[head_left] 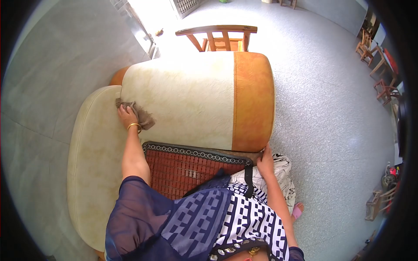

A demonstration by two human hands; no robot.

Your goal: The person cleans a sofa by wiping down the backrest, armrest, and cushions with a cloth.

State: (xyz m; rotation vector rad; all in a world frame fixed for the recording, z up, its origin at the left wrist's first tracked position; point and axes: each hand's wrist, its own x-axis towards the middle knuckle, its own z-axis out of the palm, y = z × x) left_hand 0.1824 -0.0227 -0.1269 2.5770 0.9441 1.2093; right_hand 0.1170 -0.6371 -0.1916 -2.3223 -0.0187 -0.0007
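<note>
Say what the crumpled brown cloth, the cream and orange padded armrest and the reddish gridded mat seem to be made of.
Crumpled brown cloth: soft, matte fabric, judging by its loose folds; fibre unclear.
Cream and orange padded armrest: probably leather or imitation leather, fairly smooth, with creases and stitched seams.
Reddish gridded mat: small, smooth, hard-looking pieces in rows, perhaps bamboo or wood.

The palm side of the left hand (pixel 126 115) is hidden, as is the part of the brown cloth (pixel 147 120) beneath it; how the fingers of the right hand (pixel 264 164) meet the underside of the armrest (pixel 187 95) cannot be determined. The patterned garment (pixel 257 217) conceals the near portion of the red mat (pixel 167 167). A green item (pixel 223 1) is cut off by the top edge, and a small object by the doorway (pixel 159 32) is too small to identify.
</note>
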